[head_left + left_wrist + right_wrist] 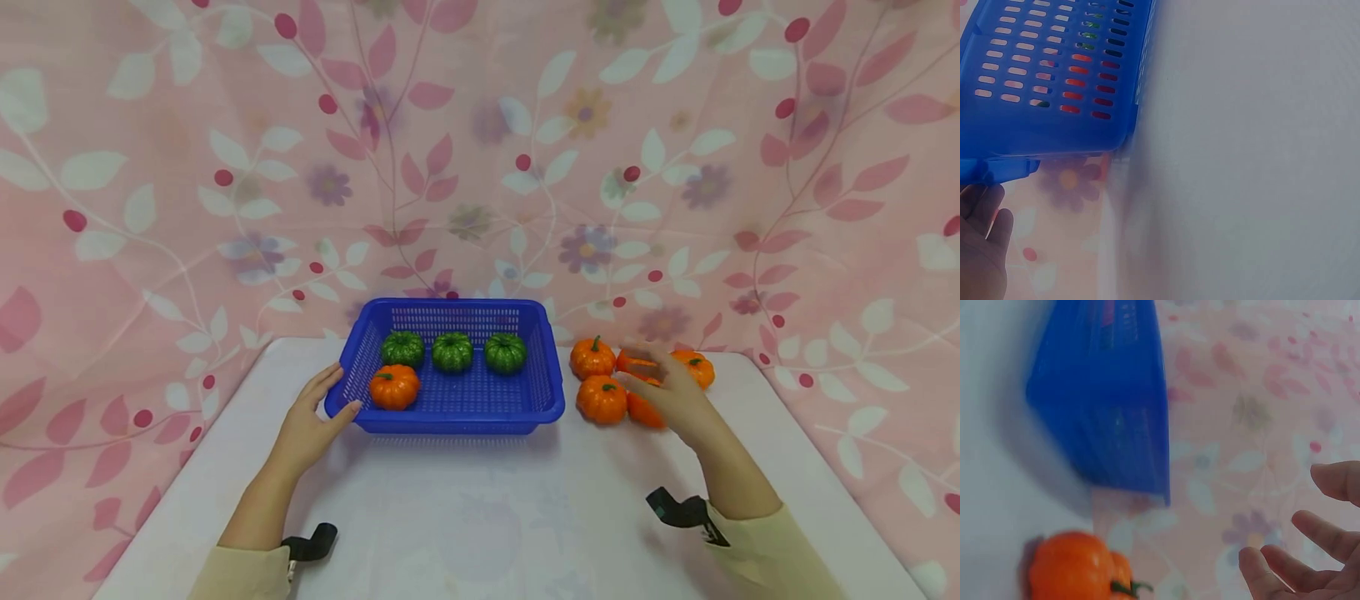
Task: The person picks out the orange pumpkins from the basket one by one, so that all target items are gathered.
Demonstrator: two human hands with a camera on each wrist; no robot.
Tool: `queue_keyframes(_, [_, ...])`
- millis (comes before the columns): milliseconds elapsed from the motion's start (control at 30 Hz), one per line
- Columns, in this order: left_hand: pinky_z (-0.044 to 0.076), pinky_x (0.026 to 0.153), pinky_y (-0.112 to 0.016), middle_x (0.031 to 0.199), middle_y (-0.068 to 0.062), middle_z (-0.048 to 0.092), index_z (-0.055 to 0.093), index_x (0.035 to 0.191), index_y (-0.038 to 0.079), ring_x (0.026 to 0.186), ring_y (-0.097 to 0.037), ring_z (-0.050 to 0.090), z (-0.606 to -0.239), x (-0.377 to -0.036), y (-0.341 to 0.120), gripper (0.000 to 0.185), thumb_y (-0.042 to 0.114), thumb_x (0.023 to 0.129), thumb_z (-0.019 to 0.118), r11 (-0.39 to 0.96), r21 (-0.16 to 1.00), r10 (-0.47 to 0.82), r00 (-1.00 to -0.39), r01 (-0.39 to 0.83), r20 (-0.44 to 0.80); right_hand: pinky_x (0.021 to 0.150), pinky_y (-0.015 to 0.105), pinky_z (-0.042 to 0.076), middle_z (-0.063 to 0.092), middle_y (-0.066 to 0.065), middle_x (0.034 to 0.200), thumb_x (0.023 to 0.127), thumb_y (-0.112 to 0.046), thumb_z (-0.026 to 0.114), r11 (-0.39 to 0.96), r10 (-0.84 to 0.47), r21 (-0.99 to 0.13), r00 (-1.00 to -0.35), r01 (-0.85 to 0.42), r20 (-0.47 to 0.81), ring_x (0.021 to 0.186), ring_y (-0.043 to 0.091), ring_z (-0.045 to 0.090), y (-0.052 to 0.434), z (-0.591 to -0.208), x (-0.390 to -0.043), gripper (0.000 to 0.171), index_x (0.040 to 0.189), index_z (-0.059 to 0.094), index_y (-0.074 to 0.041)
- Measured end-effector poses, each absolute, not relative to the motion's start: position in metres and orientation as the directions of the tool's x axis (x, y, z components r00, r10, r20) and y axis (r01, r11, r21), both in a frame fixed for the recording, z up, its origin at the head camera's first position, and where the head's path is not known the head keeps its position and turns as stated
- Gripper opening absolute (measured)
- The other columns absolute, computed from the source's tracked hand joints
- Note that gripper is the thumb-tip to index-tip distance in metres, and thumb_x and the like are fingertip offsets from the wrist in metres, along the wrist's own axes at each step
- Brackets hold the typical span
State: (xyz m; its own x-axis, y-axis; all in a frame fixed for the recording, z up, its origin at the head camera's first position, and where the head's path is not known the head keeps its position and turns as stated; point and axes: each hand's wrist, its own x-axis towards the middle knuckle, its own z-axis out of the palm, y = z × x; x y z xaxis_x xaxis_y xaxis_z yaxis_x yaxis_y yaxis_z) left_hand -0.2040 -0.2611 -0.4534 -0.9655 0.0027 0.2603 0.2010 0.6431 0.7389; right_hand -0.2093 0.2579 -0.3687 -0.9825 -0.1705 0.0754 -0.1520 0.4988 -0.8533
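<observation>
A blue plastic basket (450,423) stands toward the back of the table. In it lie 3 small green pumpkins (452,353) in a row and one orange pumpkin (394,387) at the front left. My left hand (307,429) is at the basket's left front corner, fingers extended along the outside and thumb at the rim; the left wrist view shows its fingertips right by the rim. To the right of the basket, my right hand (671,400) hovers over a group of orange pumpkins (602,400), its fingers spread with nothing between them. It partly hides some of these pumpkins.
The pumpkins beside the basket sit close together, one orange pumpkin (696,370) at the far right of the group. A white cloth (480,517) covers the table. A pink floral curtain (480,167) hangs right behind the table's back edge.
</observation>
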Motion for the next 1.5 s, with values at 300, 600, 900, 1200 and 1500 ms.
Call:
queue_keyframes(300, [0.024, 0.113, -0.067, 0.161, -0.01, 0.031, 0.041, 0.151, 0.001, 0.147, -0.041, 0.025, -0.454, -0.208, -0.26, 0.074, 0.034, 0.093, 0.072, 0.619, 0.756, 0.008, -0.965, 0.212, 0.264, 0.105, 0.055, 0.045, 0.051, 0.017, 0.142, 0.1, -0.027, 0.064, 0.368, -0.218, -0.903, -0.965, -0.222, 0.148, 0.131, 0.038, 0.05, 0.199, -0.372, -0.234, 0.05, 0.143, 0.05, -0.005])
queue_keyframes(600, [0.024, 0.113, -0.067, 0.161, -0.01, 0.031, 0.041, 0.151, 0.0, 0.147, -0.041, 0.025, -0.454, -0.205, -0.26, 0.072, 0.029, 0.093, 0.072, 0.621, 0.756, 0.0, -0.965, 0.204, 0.26, 0.103, 0.052, 0.047, 0.058, 0.014, 0.134, 0.099, -0.021, 0.064, 0.343, -0.242, -0.903, -0.953, -0.258, 0.181, 0.126, 0.034, 0.054, 0.135, -0.387, -0.251, 0.036, 0.132, 0.059, -0.007])
queue_keyframes(900, [0.025, 0.113, -0.067, 0.161, -0.01, 0.032, 0.041, 0.151, 0.0, 0.147, -0.041, 0.026, -0.453, -0.206, -0.258, 0.073, 0.032, 0.093, 0.072, 0.621, 0.754, 0.001, -0.961, 0.217, 0.275, 0.097, 0.047, 0.052, 0.061, 0.012, 0.129, 0.098, -0.016, 0.065, 0.335, -0.296, -0.899, -0.937, -0.282, 0.183, 0.12, 0.028, 0.059, 0.08, -0.398, -0.259, 0.034, 0.13, 0.06, -0.005])
queue_keyframes(1200, [0.024, 0.113, -0.067, 0.162, -0.009, 0.031, 0.041, 0.151, 0.001, 0.147, -0.041, 0.025, -0.453, -0.204, -0.26, 0.073, 0.032, 0.094, 0.072, 0.633, 0.749, -0.009, -0.966, 0.195, 0.259, 0.098, 0.044, 0.052, 0.057, 0.016, 0.136, 0.099, -0.021, 0.065, 0.361, -0.444, -0.9, -0.894, -0.242, 0.062, 0.122, 0.029, 0.056, 0.039, -0.401, -0.274, 0.033, 0.131, 0.059, -0.012])
queue_keyframes(1500, [0.024, 0.113, -0.067, 0.161, -0.011, 0.032, 0.041, 0.151, 0.0, 0.147, -0.042, 0.025, -0.453, -0.204, -0.26, 0.072, 0.031, 0.094, 0.072, 0.629, 0.749, -0.005, -0.963, 0.206, 0.269, 0.094, 0.044, 0.053, 0.056, 0.016, 0.137, 0.098, -0.024, 0.067, 0.458, -0.481, -0.867, -0.875, -0.197, -0.056, 0.12, 0.03, 0.057, 0.006, -0.401, -0.293, 0.039, 0.133, 0.06, -0.012])
